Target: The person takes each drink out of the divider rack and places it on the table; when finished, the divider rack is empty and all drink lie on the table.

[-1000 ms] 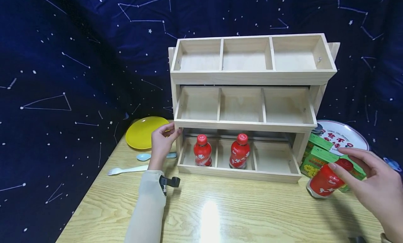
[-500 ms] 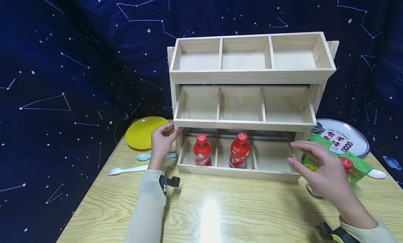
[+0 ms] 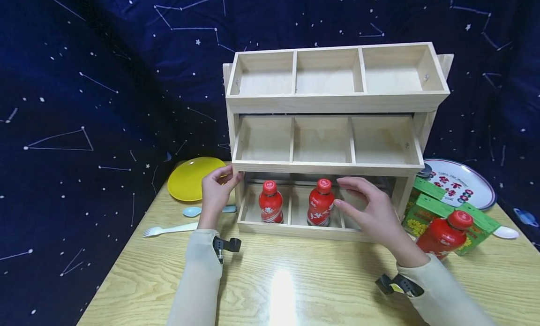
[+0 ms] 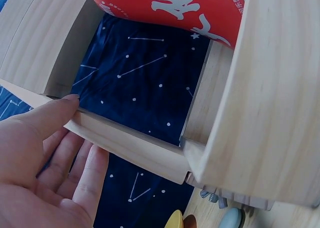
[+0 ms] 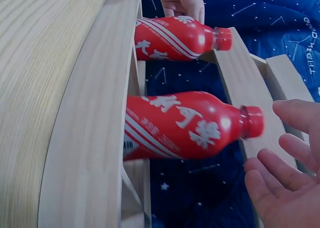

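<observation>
My left hand [image 3: 217, 190] grips the left upright [image 4: 127, 140] of a three-tier wooden rack [image 3: 337, 103], thumb on one side and fingers on the other. Two red bottles stand upright in the bottom tier: one bottle [image 3: 271, 203] in the left compartment, another bottle [image 3: 320, 204] in the middle one. My right hand [image 3: 371, 211] is held just right of the middle bottle's cap, fingers relaxed and parted. In the right wrist view a gap separates this hand [image 5: 290, 173] from the bottle [image 5: 185, 125]. A third red bottle [image 3: 443, 237] stands on the table behind my right forearm, partly hidden.
Green boxes [image 3: 428, 211] and a white printed plate [image 3: 461, 180] are right of the rack, with a white spoon [image 3: 505, 232] near them. Left of it lie a yellow plate [image 3: 194, 178], a blue spoon [image 3: 192, 211] and a white fork [image 3: 168, 229]. A starry cloth [image 3: 126, 82] hangs behind.
My right hand has moved left, from beside the bottle on the right of the table to near the middle bottle. My left hand has stayed on the rack's upright.
</observation>
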`<state>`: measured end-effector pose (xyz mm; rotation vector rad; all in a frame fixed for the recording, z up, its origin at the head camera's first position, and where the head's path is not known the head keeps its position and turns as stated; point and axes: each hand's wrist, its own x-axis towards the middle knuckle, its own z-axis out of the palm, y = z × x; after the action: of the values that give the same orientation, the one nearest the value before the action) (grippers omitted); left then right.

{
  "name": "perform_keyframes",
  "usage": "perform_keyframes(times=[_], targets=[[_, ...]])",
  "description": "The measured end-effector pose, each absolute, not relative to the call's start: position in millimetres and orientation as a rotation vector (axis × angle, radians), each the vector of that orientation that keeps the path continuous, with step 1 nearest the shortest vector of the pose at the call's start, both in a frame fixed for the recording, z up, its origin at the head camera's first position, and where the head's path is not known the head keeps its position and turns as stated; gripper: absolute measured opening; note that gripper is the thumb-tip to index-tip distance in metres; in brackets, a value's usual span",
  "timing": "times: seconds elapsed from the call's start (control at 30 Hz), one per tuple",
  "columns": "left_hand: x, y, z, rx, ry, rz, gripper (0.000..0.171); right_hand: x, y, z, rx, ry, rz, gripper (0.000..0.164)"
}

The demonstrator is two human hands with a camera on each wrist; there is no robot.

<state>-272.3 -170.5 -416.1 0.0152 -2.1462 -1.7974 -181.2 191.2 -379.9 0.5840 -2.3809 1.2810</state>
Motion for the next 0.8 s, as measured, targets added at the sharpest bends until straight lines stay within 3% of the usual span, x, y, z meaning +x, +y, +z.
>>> perform_keyframes(times=[0.37, 0.8], targets=[[-272.1, -170.3, -416.5, 0.019, -2.144, -1.808, 0.039, -207.7, 165.0, -393.3, 0.601, -2.414, 1.455, 0.049], [-271.7, -170.0, -414.5, 0.020, -2.131, -1.833, 0.042, -208.2, 158.0, -393.7, 0.577, -2.325, 1.452, 0.047]])
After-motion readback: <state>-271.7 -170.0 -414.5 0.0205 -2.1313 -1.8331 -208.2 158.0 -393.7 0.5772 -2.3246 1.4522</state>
